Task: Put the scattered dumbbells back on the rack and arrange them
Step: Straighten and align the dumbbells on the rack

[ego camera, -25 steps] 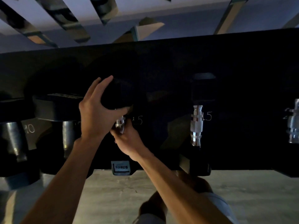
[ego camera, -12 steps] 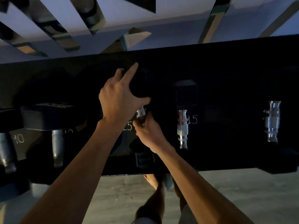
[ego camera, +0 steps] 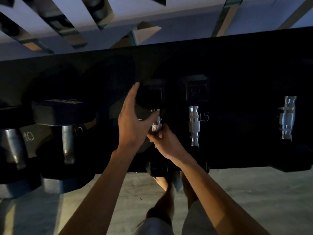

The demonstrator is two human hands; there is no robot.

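Right hand (ego camera: pixel 165 141) gripping dumbbell (ego camera: pixel 156 124) handle, left hand (ego camera: pixel 133 121) cupping its dim head

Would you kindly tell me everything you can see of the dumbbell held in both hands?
The dumbbell has black heads and a shiny, knurled metal handle. It sits across the dark rack, handle running front to back, left of a second dumbbell. The left hand cups its far head; the right hand grips the handle's near end. Its near head juts past the rack's front edge.
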